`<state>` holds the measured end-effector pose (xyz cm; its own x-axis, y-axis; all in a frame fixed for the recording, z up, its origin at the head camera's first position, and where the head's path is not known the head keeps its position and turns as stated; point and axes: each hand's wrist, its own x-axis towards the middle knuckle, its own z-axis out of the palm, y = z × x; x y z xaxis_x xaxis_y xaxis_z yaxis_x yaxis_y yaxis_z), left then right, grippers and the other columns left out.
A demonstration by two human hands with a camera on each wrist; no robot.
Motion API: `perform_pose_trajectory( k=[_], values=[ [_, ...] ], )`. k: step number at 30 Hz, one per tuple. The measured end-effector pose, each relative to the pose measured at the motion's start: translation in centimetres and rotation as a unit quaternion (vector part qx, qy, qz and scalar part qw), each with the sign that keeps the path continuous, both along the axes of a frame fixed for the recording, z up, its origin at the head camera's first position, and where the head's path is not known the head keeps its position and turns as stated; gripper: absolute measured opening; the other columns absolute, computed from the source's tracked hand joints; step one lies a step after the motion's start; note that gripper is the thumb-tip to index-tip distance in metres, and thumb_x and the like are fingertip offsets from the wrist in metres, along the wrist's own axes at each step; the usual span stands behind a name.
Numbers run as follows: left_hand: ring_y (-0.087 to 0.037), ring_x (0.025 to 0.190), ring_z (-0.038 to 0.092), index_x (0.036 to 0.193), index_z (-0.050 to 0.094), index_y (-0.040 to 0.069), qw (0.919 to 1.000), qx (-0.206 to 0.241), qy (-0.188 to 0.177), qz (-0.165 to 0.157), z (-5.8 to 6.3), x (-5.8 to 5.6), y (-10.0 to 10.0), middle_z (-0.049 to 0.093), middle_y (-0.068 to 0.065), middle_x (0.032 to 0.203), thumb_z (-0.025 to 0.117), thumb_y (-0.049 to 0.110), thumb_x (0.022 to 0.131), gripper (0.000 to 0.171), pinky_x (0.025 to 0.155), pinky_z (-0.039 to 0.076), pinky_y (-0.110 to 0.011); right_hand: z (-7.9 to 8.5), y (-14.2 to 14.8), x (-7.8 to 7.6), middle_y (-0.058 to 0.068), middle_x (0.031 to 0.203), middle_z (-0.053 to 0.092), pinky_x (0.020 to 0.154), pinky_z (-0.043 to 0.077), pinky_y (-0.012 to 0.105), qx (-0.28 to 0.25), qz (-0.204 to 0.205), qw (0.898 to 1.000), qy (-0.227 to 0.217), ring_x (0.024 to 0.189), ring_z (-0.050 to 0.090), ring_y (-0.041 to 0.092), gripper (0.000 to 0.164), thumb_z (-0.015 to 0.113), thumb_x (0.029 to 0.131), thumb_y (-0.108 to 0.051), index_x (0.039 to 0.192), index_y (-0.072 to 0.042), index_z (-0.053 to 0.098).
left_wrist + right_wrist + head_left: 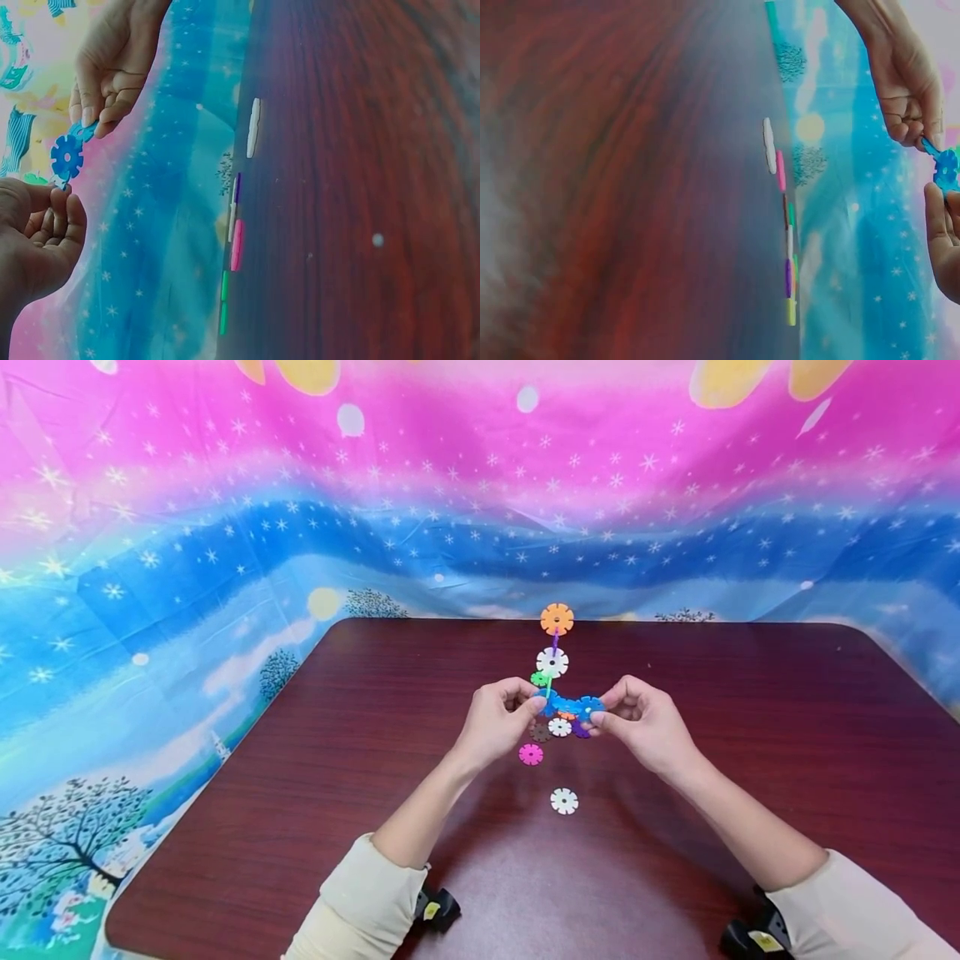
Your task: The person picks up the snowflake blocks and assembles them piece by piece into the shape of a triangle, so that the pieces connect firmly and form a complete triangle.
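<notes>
Above the middle of the table, both hands hold a string of joined blue notched discs (567, 705). The left hand (497, 720) pinches its left end between thumb and fingers. At the right end, the right hand (647, 720) pinches a blue disc the same way. From the left end rises a chain: a green disc (549, 686) seen edge-on, a white disc (552, 662), a purple disc (555, 645) edge-on and an orange disc (557, 619) on top. In the left wrist view, one blue disc (67, 156) faces the camera between the hands.
Loose discs lie flat on the dark wooden table (337, 777): a white one (564, 801) nearest the person, a pink one (531, 754), another white one (559, 727), and brown (540, 733) and purple (581, 729) ones partly hidden. A patterned cloth (450, 527) hangs behind the table.
</notes>
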<state>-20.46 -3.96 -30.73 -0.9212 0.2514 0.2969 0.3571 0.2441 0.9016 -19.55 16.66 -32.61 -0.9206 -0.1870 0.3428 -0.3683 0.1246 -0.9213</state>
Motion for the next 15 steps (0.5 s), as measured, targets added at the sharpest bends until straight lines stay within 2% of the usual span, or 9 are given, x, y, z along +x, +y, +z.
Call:
perform_pose_trajectory(
  k=[4, 7, 11, 15],
  values=[
    [-0.018, 0.056, 0.050, 0.090, 0.065, -0.006, 1.0000, -0.002, 0.009, 0.002, -0.2, -0.2, -0.1, 0.060, -0.021, 0.069, 0.062, 0.005, 0.087, 0.011, 0.049, 0.038, -0.022, 0.2, 0.0, -0.1, 0.014, 0.080, 0.064, 0.068, 0.054, 0.029, 0.015, 0.003, 1.000, -0.006, 0.068, 0.067, 0.016, 0.018, 0.062, 0.081, 0.011, 0.091, 0.012, 0.048],
    [-0.012, 0.055, 0.049, 0.089, 0.066, -0.001, 0.9999, -0.003, 0.016, -0.002, -1.5, -1.2, -0.3, 0.059, -0.011, 0.065, 0.064, 0.009, 0.087, 0.011, 0.049, 0.039, -0.023, 0.2, -0.1, -0.1, 0.017, 0.081, 0.063, 0.070, 0.053, 0.027, 0.023, 0.008, 1.000, -0.019, 0.069, 0.066, 0.016, 0.017, 0.060, 0.083, 0.011, 0.092, 0.011, 0.045],
    [-0.015, 0.057, 0.050, 0.091, 0.067, 0.000, 0.9999, -0.008, 0.014, 0.000, -1.4, -1.3, -0.4, 0.059, -0.009, 0.066, 0.065, 0.011, 0.087, 0.012, 0.050, 0.039, -0.022, 0.1, -0.3, -0.2, 0.015, 0.083, 0.061, 0.071, 0.053, 0.027, 0.014, 0.014, 0.999, -0.025, 0.073, 0.066, 0.017, 0.017, 0.056, 0.085, 0.013, 0.094, 0.011, 0.042],
    [-0.024, 0.062, 0.055, 0.094, 0.066, -0.001, 0.9999, 0.002, 0.010, 0.000, -1.5, -1.4, -0.6, 0.061, -0.015, 0.070, 0.065, 0.012, 0.087, 0.014, 0.051, 0.039, -0.022, 0.2, -0.3, -0.6, 0.011, 0.083, 0.061, 0.072, 0.053, 0.031, 0.007, 0.032, 0.999, -0.026, 0.076, 0.067, 0.018, 0.017, 0.055, 0.086, 0.010, 0.096, 0.010, 0.041]
  ],
)
